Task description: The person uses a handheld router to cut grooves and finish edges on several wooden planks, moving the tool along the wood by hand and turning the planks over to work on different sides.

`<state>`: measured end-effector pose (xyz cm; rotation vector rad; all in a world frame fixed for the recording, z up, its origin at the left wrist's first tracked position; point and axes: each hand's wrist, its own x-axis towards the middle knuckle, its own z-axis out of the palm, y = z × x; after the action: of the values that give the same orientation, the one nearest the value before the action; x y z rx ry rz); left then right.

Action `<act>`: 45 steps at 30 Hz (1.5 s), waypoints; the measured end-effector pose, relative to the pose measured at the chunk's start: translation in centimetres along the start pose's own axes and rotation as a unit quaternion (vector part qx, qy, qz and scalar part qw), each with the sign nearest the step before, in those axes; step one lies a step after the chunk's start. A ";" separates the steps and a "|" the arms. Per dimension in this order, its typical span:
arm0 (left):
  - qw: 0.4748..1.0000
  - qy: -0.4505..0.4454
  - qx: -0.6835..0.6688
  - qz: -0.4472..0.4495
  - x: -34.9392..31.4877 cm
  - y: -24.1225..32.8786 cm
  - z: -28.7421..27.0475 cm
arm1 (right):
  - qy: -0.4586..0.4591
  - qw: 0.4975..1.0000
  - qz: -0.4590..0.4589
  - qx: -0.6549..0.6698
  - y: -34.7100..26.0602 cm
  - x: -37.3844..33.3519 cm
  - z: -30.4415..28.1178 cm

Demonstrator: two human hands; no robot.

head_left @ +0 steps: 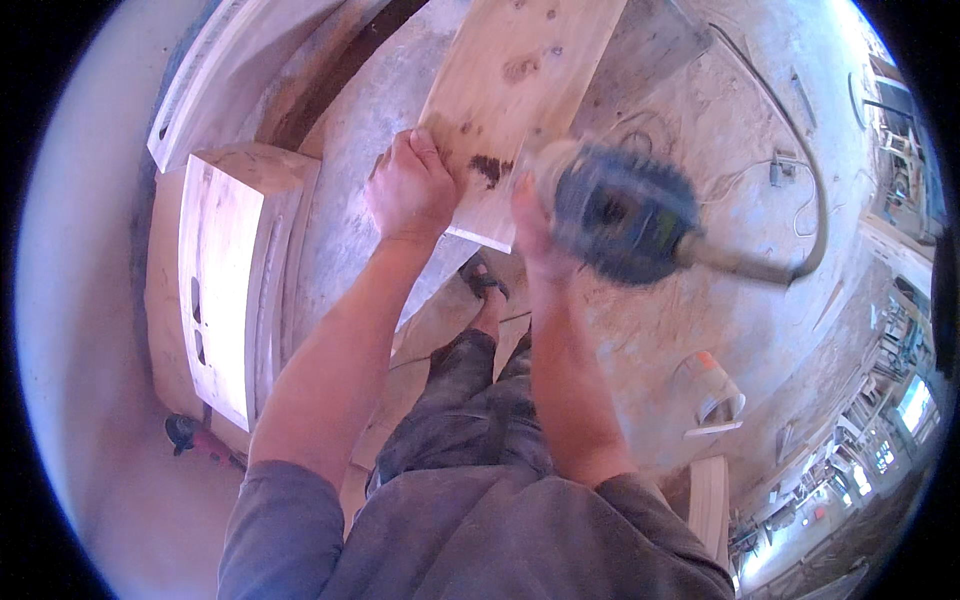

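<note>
A pale knotty wooden board (525,60) stretches away from me, with a dark rough patch close to its near end. My left hand (412,185) is closed round the board's left edge near that end. In my right hand (541,235) is a blue and black power tool (625,215), smeared by motion, so its exact kind does not show. It is over or just beside the board's right edge; whether it touches the wood I cannot tell. A thick hose (818,190) runs from the tool's right side and curves up and away.
Stacked pale wooden pieces (222,280) stand to my left. A red and dark tool (200,438) lies at the lower left. On the dusty floor at right are a bucket-like container (712,388) and a thin cord (735,180). My foot (484,277) is below the board's near end.
</note>
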<state>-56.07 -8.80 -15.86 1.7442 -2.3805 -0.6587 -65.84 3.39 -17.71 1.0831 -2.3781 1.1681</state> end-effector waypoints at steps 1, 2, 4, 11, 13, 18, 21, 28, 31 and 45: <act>1.000 0.004 0.004 0.000 0.0 0.2 -0.3 | 0.019 1.000 0.003 0.001 0.3 1.2 0.6; 1.000 0.007 0.007 0.000 0.0 0.3 -0.4 | 0.036 0.999 0.005 0.000 0.7 2.2 1.1; 1.000 -0.002 0.015 -0.004 0.0 0.2 -0.4 | 0.070 0.997 0.011 -0.006 1.2 3.9 1.9; 1.000 -0.018 0.001 0.000 0.0 0.1 -0.5 | 0.130 0.958 0.188 0.172 1.1 9.6 3.6; 0.998 -0.012 0.000 0.055 0.0 0.0 -0.5 | 0.141 0.960 0.174 0.165 1.5 11.3 3.6; 0.998 0.003 -0.032 0.059 0.2 -0.9 0.2 | 0.175 0.937 0.213 0.216 2.6 14.5 6.1; 0.997 0.009 -0.050 0.052 0.2 -0.5 -0.1 | 0.206 0.907 0.217 0.297 3.3 17.6 7.2; 0.998 0.001 -0.054 0.041 0.1 0.2 -1.0 | 0.165 0.934 0.211 0.237 5.9 23.0 8.6; 0.998 -0.004 -0.062 0.024 -0.1 -1.2 -0.1 | 0.138 0.942 0.215 0.215 6.4 26.1 8.7; 0.998 -0.001 -0.053 0.025 -0.1 0.0 -0.5 | 0.122 0.914 0.245 0.298 15.2 39.5 10.2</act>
<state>-55.86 -8.84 -15.40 1.6368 -2.3354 -0.7652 -103.05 -18.40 -11.65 0.4130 -2.1967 2.1589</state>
